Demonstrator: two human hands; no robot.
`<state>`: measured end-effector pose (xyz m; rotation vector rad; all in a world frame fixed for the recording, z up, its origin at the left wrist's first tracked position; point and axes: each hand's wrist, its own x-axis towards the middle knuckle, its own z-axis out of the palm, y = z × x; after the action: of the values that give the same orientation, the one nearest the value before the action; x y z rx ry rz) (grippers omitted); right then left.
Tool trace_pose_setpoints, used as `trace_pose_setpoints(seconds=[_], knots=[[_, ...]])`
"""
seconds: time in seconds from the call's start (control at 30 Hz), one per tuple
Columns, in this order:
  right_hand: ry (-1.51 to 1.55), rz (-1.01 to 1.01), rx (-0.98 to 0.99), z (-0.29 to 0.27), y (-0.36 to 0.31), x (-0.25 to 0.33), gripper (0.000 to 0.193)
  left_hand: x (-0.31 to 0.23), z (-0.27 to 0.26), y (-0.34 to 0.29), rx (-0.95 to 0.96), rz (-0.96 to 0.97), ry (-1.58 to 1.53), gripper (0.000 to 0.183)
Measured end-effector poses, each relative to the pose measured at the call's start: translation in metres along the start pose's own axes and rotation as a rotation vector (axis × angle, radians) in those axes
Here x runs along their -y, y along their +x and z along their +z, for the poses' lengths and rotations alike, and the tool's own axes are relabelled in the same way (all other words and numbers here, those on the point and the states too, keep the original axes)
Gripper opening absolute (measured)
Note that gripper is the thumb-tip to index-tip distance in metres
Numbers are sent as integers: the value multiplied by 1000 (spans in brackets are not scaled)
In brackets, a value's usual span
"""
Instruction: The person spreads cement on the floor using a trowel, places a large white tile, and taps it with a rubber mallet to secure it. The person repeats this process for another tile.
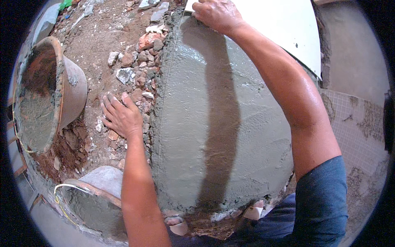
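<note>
My left hand [122,115] lies with spread fingers on the loose soil and stones, left of a bed of wet grey mortar [185,123]. At the far end of the mortar, my right hand [218,15] is closed at the near left corner of a large white tile [284,24]. Its fingertips are partly hidden. The tile rests at the far edge of the smoothed mortar, under and beyond my right forearm. A thin taut string [164,99] runs along the mortar's left side. My right arm casts a dark shadow down the middle of the mortar.
A bucket [74,86] with mortar leans at the left, and a second bucket [103,181] of mortar stands near my left forearm. Broken bricks and stones [144,57] line the mortar's left edge. Small-tiled flooring [349,119] lies at right. My feet are at the mortar's near edge.
</note>
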<state>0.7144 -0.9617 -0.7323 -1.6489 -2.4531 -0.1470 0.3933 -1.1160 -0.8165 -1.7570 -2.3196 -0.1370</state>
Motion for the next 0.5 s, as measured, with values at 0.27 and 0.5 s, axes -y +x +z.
trace_pose_setpoints(seconds=[0.27,0.5], knots=[[-28,37,126,-27,-46,-38,22,1,4,1,15,-7,26,58],[-315,83,184,-47,-129,-94,25,3,8,1,-22,1,52,59]])
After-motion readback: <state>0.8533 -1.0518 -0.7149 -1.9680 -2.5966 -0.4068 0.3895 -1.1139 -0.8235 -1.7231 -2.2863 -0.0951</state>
